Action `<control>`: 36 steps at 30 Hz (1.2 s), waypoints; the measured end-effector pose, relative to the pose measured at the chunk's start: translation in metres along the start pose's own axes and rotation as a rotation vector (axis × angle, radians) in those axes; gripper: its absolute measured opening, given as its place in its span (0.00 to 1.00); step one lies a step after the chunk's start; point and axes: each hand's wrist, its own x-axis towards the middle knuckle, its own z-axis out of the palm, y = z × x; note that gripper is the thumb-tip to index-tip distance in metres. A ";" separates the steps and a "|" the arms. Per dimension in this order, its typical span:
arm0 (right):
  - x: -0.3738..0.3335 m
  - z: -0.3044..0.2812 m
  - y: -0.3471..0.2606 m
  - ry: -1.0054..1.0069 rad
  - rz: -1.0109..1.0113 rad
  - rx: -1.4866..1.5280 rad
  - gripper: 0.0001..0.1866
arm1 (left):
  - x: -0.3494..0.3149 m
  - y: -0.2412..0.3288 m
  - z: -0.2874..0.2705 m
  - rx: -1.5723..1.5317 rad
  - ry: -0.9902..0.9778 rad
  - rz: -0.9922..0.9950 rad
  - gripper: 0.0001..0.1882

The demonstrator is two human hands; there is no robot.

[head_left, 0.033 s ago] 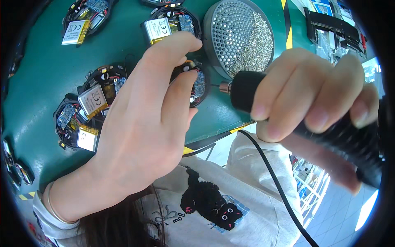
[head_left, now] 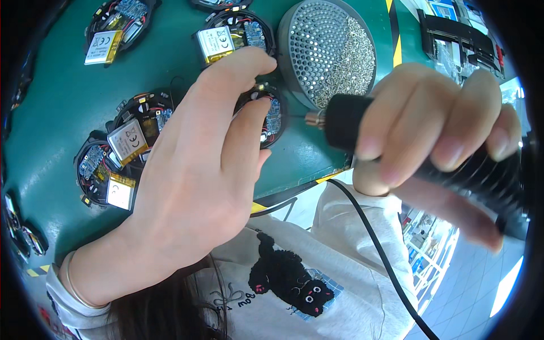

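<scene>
My left hand (head_left: 192, 158) is curled over a round black electronic module (head_left: 274, 116) and grips it by its rim. Part of that module, with a blue circuit board, shows past the fingers; the rest is hidden. My right hand (head_left: 422, 122) is wrapped round a black electric screwdriver (head_left: 343, 122) held nearly level. Its thin bit points left at the module's right edge; whether the tip touches, I cannot tell. A round grey tray (head_left: 288, 62) with a perforated plate stands just beyond the bit, with a heap of tiny silver screws (head_left: 348, 68) in its right half.
More round modules with silver battery packs lie on the green mat (head_left: 51, 136): one far left (head_left: 133, 11), one behind my left hand (head_left: 258, 34), a pair at left (head_left: 90, 161). The screwdriver's black cable (head_left: 371, 235) hangs over my lap. Yellow-black tape (head_left: 396, 51) marks the mat's right side.
My right hand and the screwdriver have shifted slightly right, drawing the bit a little back from the module. My left hand and the module stay almost in place.
</scene>
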 end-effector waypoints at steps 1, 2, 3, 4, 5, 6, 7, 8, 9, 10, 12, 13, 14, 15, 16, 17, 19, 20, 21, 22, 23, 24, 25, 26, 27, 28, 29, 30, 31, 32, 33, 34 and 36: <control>0.002 -0.013 -0.007 -0.005 0.044 -0.015 0.38 | -0.001 0.001 -0.001 0.028 -0.019 -0.013 0.23; 0.003 -0.025 -0.016 -0.011 0.088 -0.032 0.41 | -0.001 0.000 -0.003 0.031 -0.017 -0.014 0.23; 0.003 -0.032 -0.029 0.027 0.161 -0.069 0.46 | 0.000 0.000 -0.005 0.005 -0.035 -0.030 0.23; 0.005 -0.044 -0.033 -0.046 0.173 -0.122 0.48 | 0.000 -0.001 -0.006 -0.018 -0.054 -0.051 0.24; 0.006 -0.054 -0.034 -0.118 0.186 -0.175 0.51 | 0.000 -0.002 -0.006 -0.016 -0.056 -0.049 0.24; 0.005 -0.055 -0.034 -0.103 0.203 -0.178 0.54 | 0.000 -0.003 -0.006 -0.008 -0.061 -0.043 0.24; 0.004 -0.056 -0.031 -0.099 0.202 -0.180 0.54 | 0.000 -0.003 -0.007 -0.001 -0.065 -0.038 0.25; 0.004 -0.058 -0.026 -0.106 0.182 -0.180 0.55 | 0.000 -0.004 -0.007 -0.001 -0.069 -0.036 0.25; 0.003 -0.059 -0.023 -0.113 0.164 -0.183 0.55 | 0.002 -0.004 -0.008 -0.003 -0.070 -0.037 0.25; 0.001 -0.060 -0.021 -0.082 0.165 -0.154 0.56 | 0.003 -0.004 -0.008 -0.005 -0.071 -0.038 0.24; 0.002 -0.061 -0.015 -0.106 0.162 -0.166 0.56 | 0.003 -0.005 -0.008 -0.005 -0.061 -0.032 0.24; 0.002 -0.060 -0.013 -0.118 0.164 -0.166 0.56 | 0.003 -0.006 -0.009 -0.002 -0.048 -0.028 0.23; 0.001 -0.058 -0.009 -0.125 0.165 -0.164 0.56 | 0.003 -0.007 -0.011 0.000 -0.049 -0.032 0.23; 0.001 -0.058 -0.007 -0.126 0.165 -0.170 0.56 | 0.004 -0.009 -0.012 0.020 -0.061 -0.013 0.23; 0.002 -0.058 -0.006 -0.127 0.166 -0.177 0.56 | 0.005 -0.010 -0.012 0.040 -0.071 0.005 0.23; 0.002 -0.059 -0.007 -0.116 0.163 -0.180 0.56 | 0.005 -0.010 -0.011 0.036 -0.071 0.007 0.23; 0.004 -0.058 -0.014 -0.114 0.179 -0.187 0.56 | 0.002 -0.010 -0.009 -0.003 -0.028 0.008 0.22; 0.004 -0.053 -0.022 -0.094 0.196 -0.190 0.56 | 0.001 -0.010 -0.008 -0.002 -0.025 0.005 0.22; 0.009 -0.057 -0.029 -0.107 0.190 -0.189 0.53 | 0.000 -0.007 -0.009 -0.018 -0.013 -0.020 0.22; 0.010 -0.054 -0.039 -0.034 0.221 -0.148 0.51 | 0.000 -0.006 -0.009 -0.041 0.000 -0.042 0.21; 0.011 -0.049 -0.047 0.039 0.252 -0.107 0.49 | 0.001 -0.005 -0.011 -0.040 0.008 -0.045 0.21; 0.012 -0.040 -0.042 0.093 0.228 -0.067 0.42 | 0.003 -0.004 -0.012 -0.033 -0.002 -0.066 0.20; 0.013 -0.032 -0.037 0.087 0.228 -0.063 0.42 | 0.003 -0.003 -0.012 -0.024 -0.013 -0.088 0.20; 0.013 -0.025 -0.031 0.052 0.213 -0.038 0.39 | 0.003 -0.004 -0.012 -0.022 -0.007 -0.092 0.20; 0.013 -0.019 -0.027 0.020 0.202 -0.023 0.37 | 0.005 -0.005 -0.010 -0.025 0.007 -0.073 0.19; 0.014 -0.012 -0.019 0.005 0.155 -0.045 0.37 | 0.005 -0.005 -0.009 -0.025 0.017 -0.058 0.19; 0.014 -0.008 -0.010 -0.018 0.118 -0.048 0.37 | 0.005 -0.004 -0.009 -0.028 0.015 -0.056 0.19; 0.015 -0.005 -0.005 -0.025 0.109 -0.038 0.37 | 0.004 -0.004 -0.010 -0.025 0.013 -0.068 0.19; 0.015 -0.004 -0.001 -0.032 0.103 -0.030 0.37 | 0.004 -0.004 -0.010 -0.023 0.011 -0.080 0.19; 0.016 -0.002 0.002 -0.038 0.101 -0.025 0.38 | 0.003 -0.004 -0.010 -0.021 0.011 -0.085 0.19; 0.017 -0.002 0.004 -0.042 0.099 -0.026 0.38 | 0.003 -0.005 -0.009 -0.021 0.014 -0.070 0.19; 0.018 -0.002 0.005 -0.050 0.103 -0.023 0.38 | 0.003 -0.006 -0.009 -0.023 0.017 -0.055 0.18; 0.019 -0.002 0.006 -0.064 0.106 -0.032 0.39 | 0.003 -0.006 -0.007 -0.037 0.026 -0.051 0.18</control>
